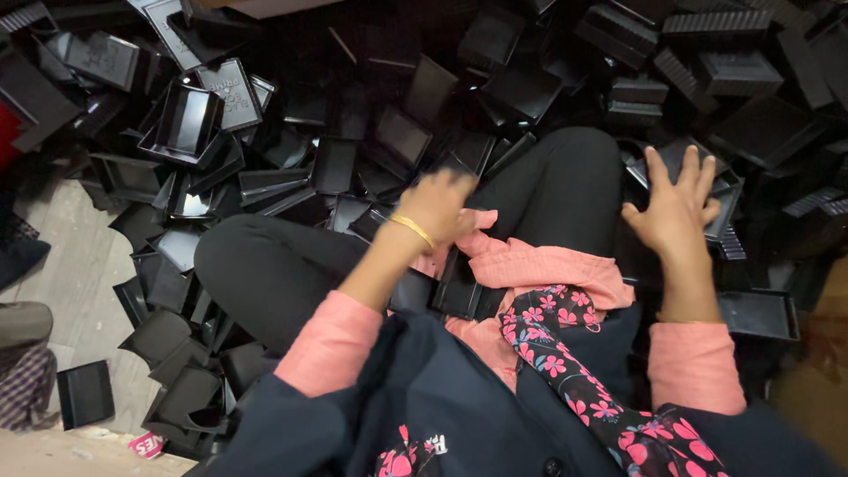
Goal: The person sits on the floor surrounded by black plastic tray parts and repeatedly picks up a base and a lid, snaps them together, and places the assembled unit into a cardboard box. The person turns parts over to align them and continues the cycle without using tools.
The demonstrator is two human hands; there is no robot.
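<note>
Head view: the person sits cross-legged amid a large heap of black plastic trays [185, 119], shallow rectangular mouldings with raised rims. The left hand [439, 205], wearing a gold bangle [412, 230], is motion-blurred over the lap; whether it grips anything cannot be determined. Just below it, a stack of trays [464, 291] rests in the lap against the pink garment [530, 265]. The right hand [678, 205] is released, fingers spread, hovering over a tray [726, 190] beside the right knee. The trays appear light, stiff and smooth, likely slippery; a pinch across a rim or side wall looks the surest hold. Those trays that lie open side up contain nothing.
</note>
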